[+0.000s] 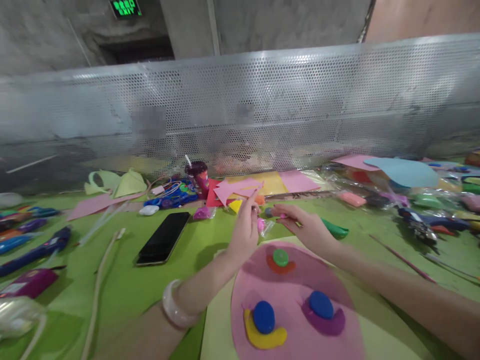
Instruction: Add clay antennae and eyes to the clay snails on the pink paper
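Observation:
My left hand [244, 226] is curled, its index finger pointing up, around a packet of bright pink clay [260, 225] whose clear wrapper sticks out. Close by on the right, my right hand [300, 220] pinches a small piece of pink clay [282, 216]. Below both hands lies a pink paper oval [292, 295] on a pale yellow sheet [218, 305]. On the oval sit a yellow clay crescent [264, 339] with a blue disc [264, 316], a purple crescent [327, 322] with another blue disc [321, 304], and an orange crescent [280, 267] with a green disc [280, 257].
A black phone [165, 237] lies left of my hands, beside a white cable [98, 285]. A dark cup with a straw [198, 177] stands behind. Paper sheets [300, 181], a green clay packet [335, 229] and bagged clay [352, 199] surround them. A perforated metal panel [240, 110] closes the back.

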`<act>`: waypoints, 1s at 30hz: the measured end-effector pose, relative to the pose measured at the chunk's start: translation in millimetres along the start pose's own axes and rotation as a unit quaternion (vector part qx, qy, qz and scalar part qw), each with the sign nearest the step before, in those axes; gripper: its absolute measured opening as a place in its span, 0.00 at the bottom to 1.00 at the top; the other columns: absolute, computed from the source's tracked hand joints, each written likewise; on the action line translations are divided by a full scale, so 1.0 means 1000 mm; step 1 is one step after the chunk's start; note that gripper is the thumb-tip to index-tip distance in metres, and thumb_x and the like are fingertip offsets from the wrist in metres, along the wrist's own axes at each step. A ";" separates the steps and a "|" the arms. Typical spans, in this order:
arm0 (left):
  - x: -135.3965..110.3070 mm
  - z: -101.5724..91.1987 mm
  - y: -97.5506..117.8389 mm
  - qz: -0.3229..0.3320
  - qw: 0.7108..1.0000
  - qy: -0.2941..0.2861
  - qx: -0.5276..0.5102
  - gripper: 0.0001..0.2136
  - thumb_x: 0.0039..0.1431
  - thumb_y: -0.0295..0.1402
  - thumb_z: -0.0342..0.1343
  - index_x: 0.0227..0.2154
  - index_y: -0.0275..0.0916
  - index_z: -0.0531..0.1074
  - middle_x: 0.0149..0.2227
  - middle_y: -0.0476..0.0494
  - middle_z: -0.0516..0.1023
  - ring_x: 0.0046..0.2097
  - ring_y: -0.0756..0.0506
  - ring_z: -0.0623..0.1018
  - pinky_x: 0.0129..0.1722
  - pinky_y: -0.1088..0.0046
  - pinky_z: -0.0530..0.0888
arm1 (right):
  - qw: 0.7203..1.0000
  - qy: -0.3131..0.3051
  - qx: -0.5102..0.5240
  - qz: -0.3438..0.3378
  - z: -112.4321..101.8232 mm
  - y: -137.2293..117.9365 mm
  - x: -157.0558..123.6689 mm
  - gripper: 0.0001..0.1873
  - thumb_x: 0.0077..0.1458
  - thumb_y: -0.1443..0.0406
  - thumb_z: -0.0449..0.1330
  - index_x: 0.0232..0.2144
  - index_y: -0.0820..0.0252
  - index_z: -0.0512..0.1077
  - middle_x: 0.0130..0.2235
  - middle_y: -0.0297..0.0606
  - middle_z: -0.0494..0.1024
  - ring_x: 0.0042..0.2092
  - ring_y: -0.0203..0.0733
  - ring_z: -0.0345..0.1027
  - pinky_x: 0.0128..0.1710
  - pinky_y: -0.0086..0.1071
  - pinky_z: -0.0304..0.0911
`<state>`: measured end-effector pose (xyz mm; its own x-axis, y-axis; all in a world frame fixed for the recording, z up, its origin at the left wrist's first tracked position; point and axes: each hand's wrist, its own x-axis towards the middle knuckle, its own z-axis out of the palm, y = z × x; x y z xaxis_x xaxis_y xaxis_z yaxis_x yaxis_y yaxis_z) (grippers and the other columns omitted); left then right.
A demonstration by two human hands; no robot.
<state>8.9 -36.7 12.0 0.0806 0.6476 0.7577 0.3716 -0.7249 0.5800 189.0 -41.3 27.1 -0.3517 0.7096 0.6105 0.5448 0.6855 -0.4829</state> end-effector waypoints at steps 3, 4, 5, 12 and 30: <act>0.000 -0.001 0.001 -0.021 0.998 -0.055 -0.016 0.17 0.64 0.30 0.40 0.54 0.39 0.61 0.36 0.43 0.71 0.37 0.48 0.71 0.41 0.69 0.70 | 0.999 0.030 -0.014 -0.014 0.001 -0.004 -0.003 0.17 0.58 0.66 0.52 0.50 0.50 0.67 0.44 0.34 0.78 0.42 0.40 0.74 0.45 0.37 0.69; 0.000 -0.001 0.000 -0.035 0.997 -0.070 -0.029 0.16 0.63 0.30 0.41 0.53 0.39 0.62 0.37 0.43 0.73 0.37 0.48 0.73 0.40 0.70 0.70 | 0.999 0.039 -0.021 -0.016 0.002 -0.006 -0.004 0.17 0.58 0.66 0.53 0.50 0.49 0.67 0.45 0.34 0.77 0.42 0.39 0.73 0.45 0.37 0.69; 0.000 -0.001 0.000 -0.049 0.994 -0.082 -0.045 0.16 0.63 0.30 0.42 0.53 0.39 0.62 0.38 0.43 0.74 0.37 0.48 0.74 0.39 0.70 0.71 | 0.999 0.045 -0.026 -0.015 0.002 -0.007 -0.005 0.17 0.58 0.66 0.52 0.50 0.50 0.67 0.46 0.35 0.77 0.43 0.39 0.73 0.45 0.37 0.69; -0.001 0.000 -0.002 -0.072 0.993 -0.081 -0.047 0.04 0.56 0.29 0.53 0.35 0.39 0.71 0.35 0.47 0.78 0.37 0.49 0.76 0.37 0.74 0.71 | 0.996 0.075 -0.033 -0.035 0.003 -0.006 -0.001 0.11 0.57 0.67 0.54 0.43 0.56 0.69 0.42 0.39 0.76 0.42 0.40 0.71 0.41 0.35 0.69; 0.003 0.000 -0.005 -0.131 0.988 -0.078 -0.019 0.04 0.50 0.32 0.59 0.30 0.39 0.74 0.30 0.49 0.79 0.27 0.51 0.74 0.29 0.75 0.70 | 0.998 0.028 -0.049 -0.037 0.004 0.007 0.002 0.05 0.55 0.65 0.55 0.30 0.57 0.71 0.32 0.37 0.76 0.32 0.39 0.70 0.34 0.34 0.68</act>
<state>7.4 -31.3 11.2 0.1292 0.8407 0.5259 0.3633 -0.5335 0.7638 189.2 -34.8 22.9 -0.3520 0.6455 0.6779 0.5925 0.7143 -0.3725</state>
